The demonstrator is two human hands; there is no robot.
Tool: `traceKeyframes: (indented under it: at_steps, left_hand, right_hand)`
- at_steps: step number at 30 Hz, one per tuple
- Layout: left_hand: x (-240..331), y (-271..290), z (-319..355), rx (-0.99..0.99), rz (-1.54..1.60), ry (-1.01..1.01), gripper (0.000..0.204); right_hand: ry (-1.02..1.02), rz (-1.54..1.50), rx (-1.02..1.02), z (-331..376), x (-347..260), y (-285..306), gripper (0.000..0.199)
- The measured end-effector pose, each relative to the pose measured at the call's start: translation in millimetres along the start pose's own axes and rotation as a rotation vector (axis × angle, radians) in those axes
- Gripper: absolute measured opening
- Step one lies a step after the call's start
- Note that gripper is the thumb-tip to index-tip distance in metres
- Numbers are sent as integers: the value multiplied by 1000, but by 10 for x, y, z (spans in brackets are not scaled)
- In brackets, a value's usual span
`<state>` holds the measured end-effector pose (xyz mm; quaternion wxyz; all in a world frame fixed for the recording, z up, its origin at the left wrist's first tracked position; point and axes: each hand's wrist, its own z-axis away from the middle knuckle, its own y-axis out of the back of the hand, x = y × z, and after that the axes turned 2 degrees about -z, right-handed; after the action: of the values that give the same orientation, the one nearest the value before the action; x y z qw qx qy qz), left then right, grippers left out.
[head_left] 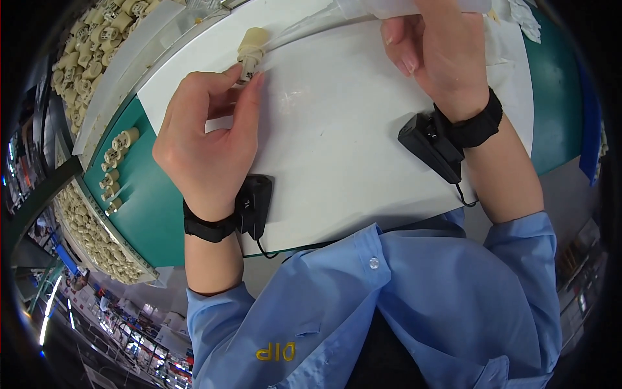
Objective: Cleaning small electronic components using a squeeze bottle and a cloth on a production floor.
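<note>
Between the thumb and fingers of my left hand [210, 139] is a small cream cylindrical part [251, 48], shaped like a lamp holder. It is held nearly upright, with its wide end up and dark print on its narrower body. My right hand [447, 65] is closed round a translucent squeeze bottle [389, 8], partly cut off by the upper edge. The bottle lies sideways, and its long clear tapered nozzle [308, 27] points left. The nozzle's tip is right beside the part's wide end; whether they touch I cannot tell. A white sheet [350, 142] lies beneath both hands.
Several similar cream parts [115, 155] stand in a line on the green mat [152, 194] at left. Heaps of them fill a bin [97, 48] at upper left and a tray [97, 227] below. Crumpled white tissue [523, 23] lies at upper right. Black wrist devices trail cables.
</note>
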<state>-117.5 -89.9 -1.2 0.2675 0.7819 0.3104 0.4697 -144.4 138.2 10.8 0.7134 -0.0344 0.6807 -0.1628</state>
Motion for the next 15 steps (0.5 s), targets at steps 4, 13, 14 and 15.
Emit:
traceKeyframes:
  at_steps: [4,13,14,15]
  left_hand:
    - [-26,-1,20,1,3,8,19]
    - [-3,6,17,1,-3,21,18]
    - [-4,5,11,0,-6,17,18]
    - [-4,4,6,-1,-10,13,18]
  right_hand:
    - [-7,23,2,8,5,-16,35]
    - [-27,54,27,1,-34,-36,37]
    - [-26,55,26,-3,-34,-37,37]
    - [-21,55,26,-3,-27,-36,37]
